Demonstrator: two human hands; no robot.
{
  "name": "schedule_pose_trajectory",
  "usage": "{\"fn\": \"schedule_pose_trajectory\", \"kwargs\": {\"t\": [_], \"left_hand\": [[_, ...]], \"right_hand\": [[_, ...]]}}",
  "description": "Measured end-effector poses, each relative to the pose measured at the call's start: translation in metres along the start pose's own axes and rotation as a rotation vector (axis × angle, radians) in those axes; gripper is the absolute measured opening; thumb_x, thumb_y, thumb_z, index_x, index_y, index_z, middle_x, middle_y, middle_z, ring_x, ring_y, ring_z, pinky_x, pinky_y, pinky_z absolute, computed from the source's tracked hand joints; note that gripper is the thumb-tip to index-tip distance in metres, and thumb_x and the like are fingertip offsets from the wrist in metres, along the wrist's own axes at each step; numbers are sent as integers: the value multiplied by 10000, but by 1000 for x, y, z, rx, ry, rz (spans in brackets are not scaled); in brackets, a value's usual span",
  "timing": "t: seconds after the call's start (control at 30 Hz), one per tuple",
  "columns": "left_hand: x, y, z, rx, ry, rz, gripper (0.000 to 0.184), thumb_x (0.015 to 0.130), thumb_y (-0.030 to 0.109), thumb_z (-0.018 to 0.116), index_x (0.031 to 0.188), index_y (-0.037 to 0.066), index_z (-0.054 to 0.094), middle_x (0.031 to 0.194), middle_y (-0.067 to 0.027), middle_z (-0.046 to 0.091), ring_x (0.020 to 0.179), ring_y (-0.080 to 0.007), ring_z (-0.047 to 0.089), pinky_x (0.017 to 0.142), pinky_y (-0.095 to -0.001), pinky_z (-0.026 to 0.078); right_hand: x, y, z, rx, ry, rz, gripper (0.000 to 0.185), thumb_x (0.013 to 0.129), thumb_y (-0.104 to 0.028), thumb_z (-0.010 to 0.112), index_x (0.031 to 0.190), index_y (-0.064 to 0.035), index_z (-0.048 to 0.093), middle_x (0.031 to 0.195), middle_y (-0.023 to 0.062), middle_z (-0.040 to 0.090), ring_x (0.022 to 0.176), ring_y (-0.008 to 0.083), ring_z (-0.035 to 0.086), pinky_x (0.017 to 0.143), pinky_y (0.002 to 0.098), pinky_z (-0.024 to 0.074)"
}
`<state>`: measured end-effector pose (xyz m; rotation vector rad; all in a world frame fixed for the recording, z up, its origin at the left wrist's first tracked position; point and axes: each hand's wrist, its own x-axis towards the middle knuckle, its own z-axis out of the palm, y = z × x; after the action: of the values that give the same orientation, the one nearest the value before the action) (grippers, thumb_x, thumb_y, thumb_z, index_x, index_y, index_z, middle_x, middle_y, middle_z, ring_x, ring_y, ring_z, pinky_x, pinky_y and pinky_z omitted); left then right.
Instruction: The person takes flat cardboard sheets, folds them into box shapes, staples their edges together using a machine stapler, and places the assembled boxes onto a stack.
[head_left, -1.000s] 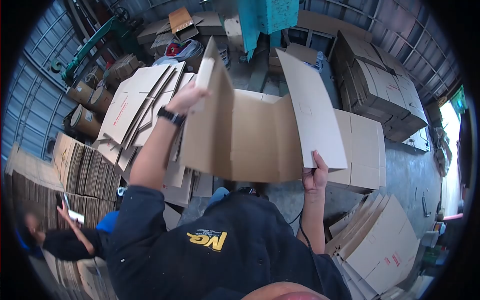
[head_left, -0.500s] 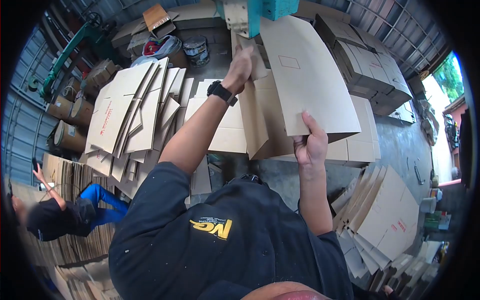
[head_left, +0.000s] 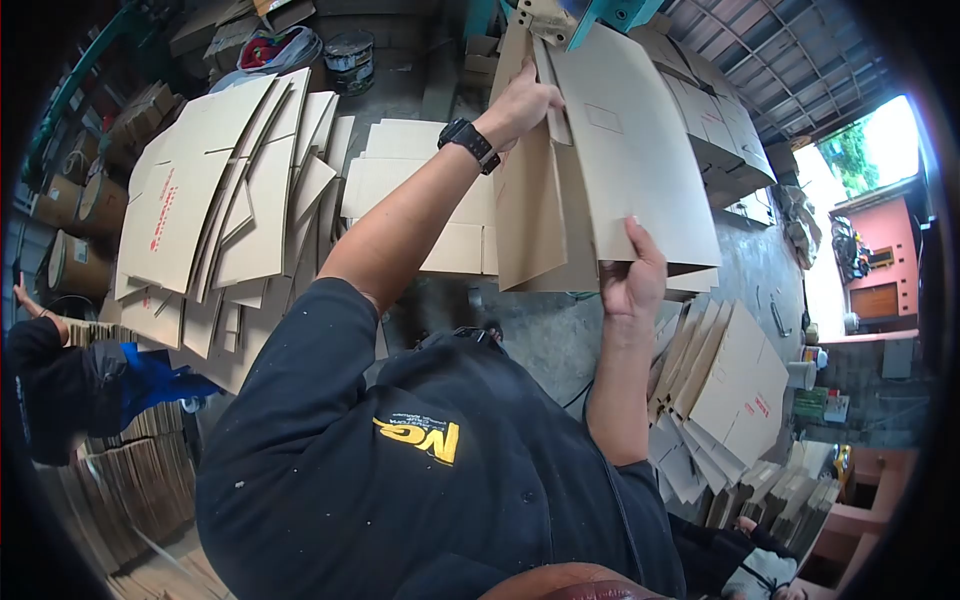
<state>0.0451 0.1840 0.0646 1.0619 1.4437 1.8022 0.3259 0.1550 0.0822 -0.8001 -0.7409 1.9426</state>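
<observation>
A folded cardboard box [head_left: 640, 150] hangs in front of me, its upper end at the metal head [head_left: 545, 18] of a teal machine [head_left: 612, 12]. My right hand [head_left: 634, 278] pinches the lower edge of its front panel, thumb on the face and the other fingers behind. Higher up, my left hand [head_left: 522, 108], below a black wristwatch [head_left: 470, 143], is closed on the box's inner flap near the machine head. Some of its fingertips are hidden by the cardboard.
Flat cardboard sheets [head_left: 205, 180] lean in a large pile at left, more sheets [head_left: 735, 385] at right. Stacked cartons [head_left: 705, 125] stand behind the box. A co-worker [head_left: 75, 375] is at far left; another person [head_left: 735, 555] shows at lower right.
My view has turned, so surroundings sit further left. The box has shifted slightly relative to the machine head, and my left hand has moved onto the inner flap. My right hand keeps its hold.
</observation>
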Motion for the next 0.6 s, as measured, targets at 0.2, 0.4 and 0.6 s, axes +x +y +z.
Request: {"fn": "schedule_pose_trajectory", "kwargs": {"t": [0.2,0.4,0.6], "left_hand": [[20,17,12,144,128,-276,860,960,270,557,1546,-87,38,1562,-310,247,1440,-353,333,1139,-423,372],[31,-7,7,-59,45,-220,930,952,274,545,1551,-74,-76,1595,-348,147,1505,-369,217,1194,-417,276],[33,-1,6,87,96,-233,898,907,273,513,1576,-27,-5,1587,-358,181,1491,-447,220,1216,-438,245]], "right_hand": [[1,19,12,-29,-126,83,351,968,-147,619,1276,6,549,1158,106,671,982,233,704,768,353,638],[-18,55,28,135,-202,31,408,965,-215,645,1291,14,556,1184,115,661,1049,231,671,932,379,543],[-10,40,23,-66,-278,199,373,959,-183,651,1263,21,579,1174,136,671,1055,266,673,914,453,553]]}}
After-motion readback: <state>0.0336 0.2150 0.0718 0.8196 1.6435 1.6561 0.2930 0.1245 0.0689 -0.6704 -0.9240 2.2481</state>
